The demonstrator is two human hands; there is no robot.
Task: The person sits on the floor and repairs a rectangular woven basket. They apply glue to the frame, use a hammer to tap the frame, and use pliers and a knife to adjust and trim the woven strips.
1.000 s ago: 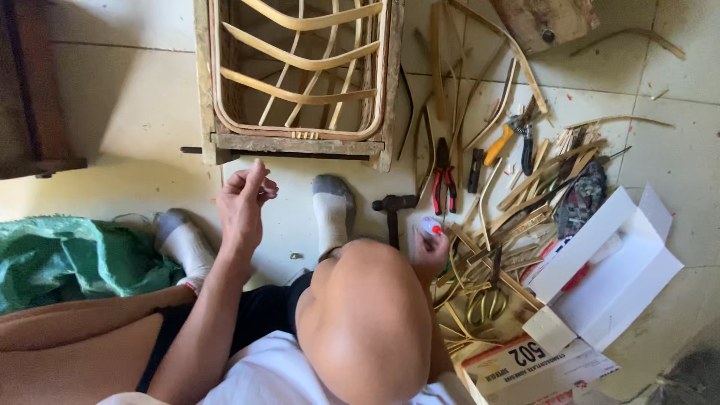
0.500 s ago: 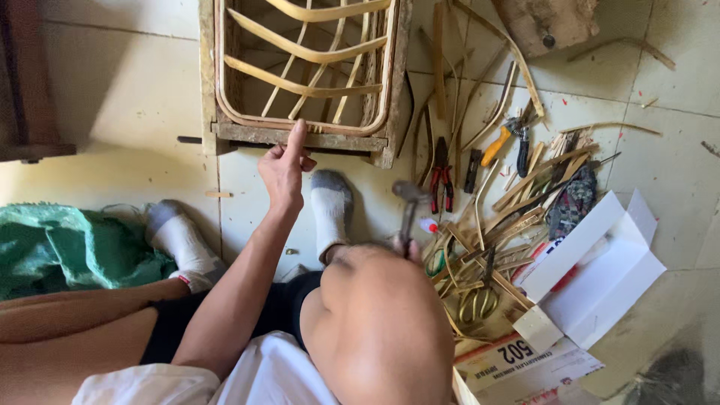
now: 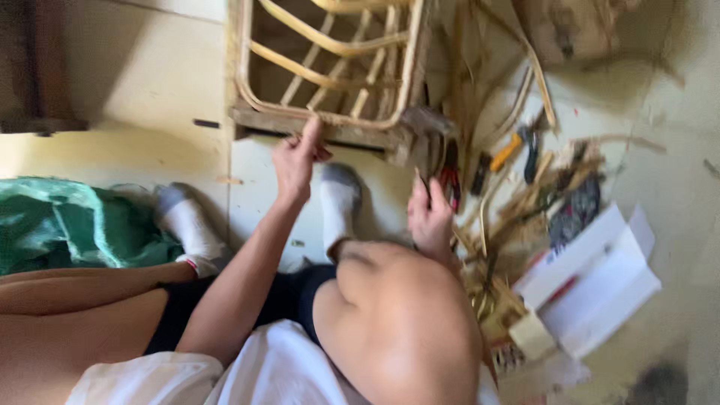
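frame: rattan frame (image 3: pixel 330 71) w/ slats in, wooden base rail unfinished;
left hand (image 3: pixel 296 157): fingertips pinched at the rail;
right hand (image 3: pixel 429 214): fist closed on hammer (image 3: pixel 424 124), raised

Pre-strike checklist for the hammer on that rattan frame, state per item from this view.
1. Left hand on rattan frame: ok, fingertips touch its lower wooden rail.
2. Right hand grips hammer: ok, head raised near the frame's lower right corner.
3. Fingers away from the hammer head: ok, left hand sits well to the left of it.
4. Nail in place: cannot tell, too small and blurred.
5. Foot in white sock clear of the frame: ok, just below it.
6. Red-handled pliers beside right hand: ok, on the floor.
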